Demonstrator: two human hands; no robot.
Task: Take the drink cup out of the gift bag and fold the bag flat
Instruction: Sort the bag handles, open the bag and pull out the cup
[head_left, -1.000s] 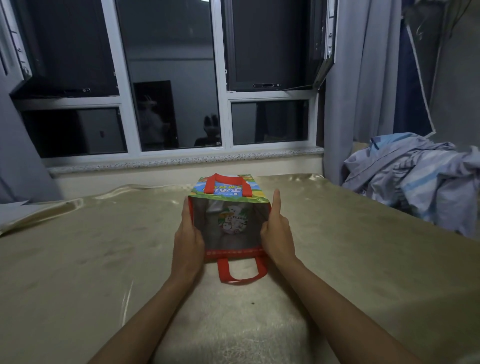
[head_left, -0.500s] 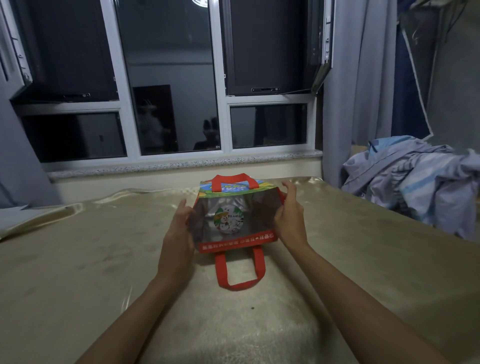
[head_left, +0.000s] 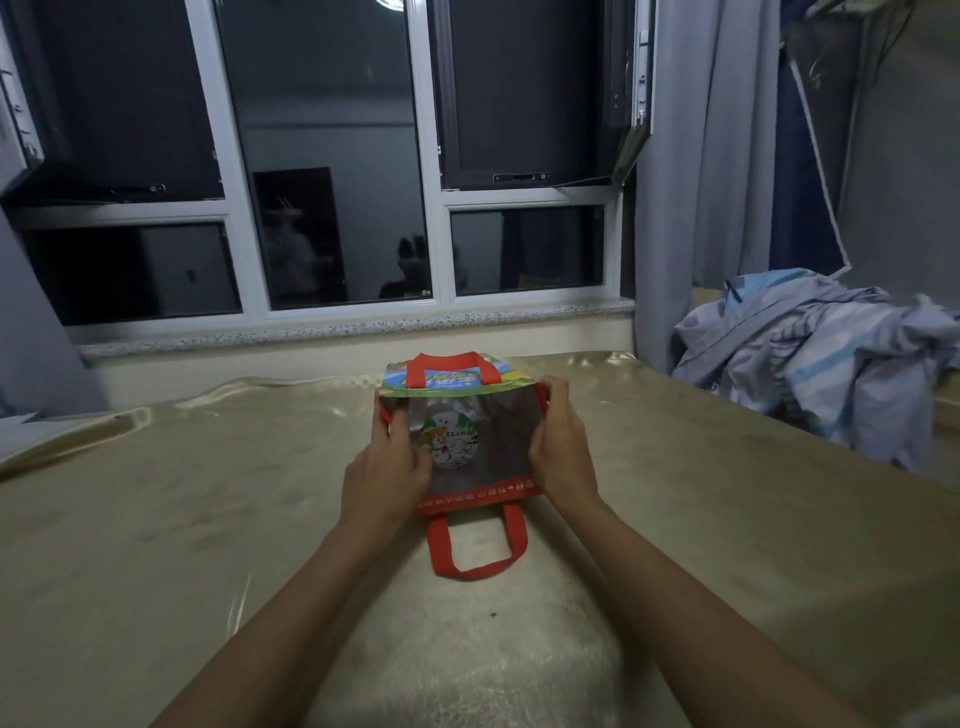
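Observation:
The gift bag (head_left: 498, 457) stands open on the tan surface, mouth toward me, with red trim, red handles and a colourful printed far panel. Inside it I see the drink cup (head_left: 451, 440), its round printed lid facing me. My left hand (head_left: 389, 467) reaches over the bag's left edge, fingers inside next to the cup; whether it touches the cup I cannot tell. My right hand (head_left: 558, 447) grips the bag's right side wall. The near red handle (head_left: 475, 545) lies flat on the surface toward me.
A shiny tan cover (head_left: 208, 519) spans the whole surface. A heap of blue-grey striped bedding (head_left: 831, 364) lies at the right. A stone window sill (head_left: 358, 327) and dark window run behind, with a grey curtain (head_left: 696, 182) at the right.
The bag has been tipped up and pulled open. My left hand moved from the outer left side into the mouth by the cup; my right hand shifted up the right wall.

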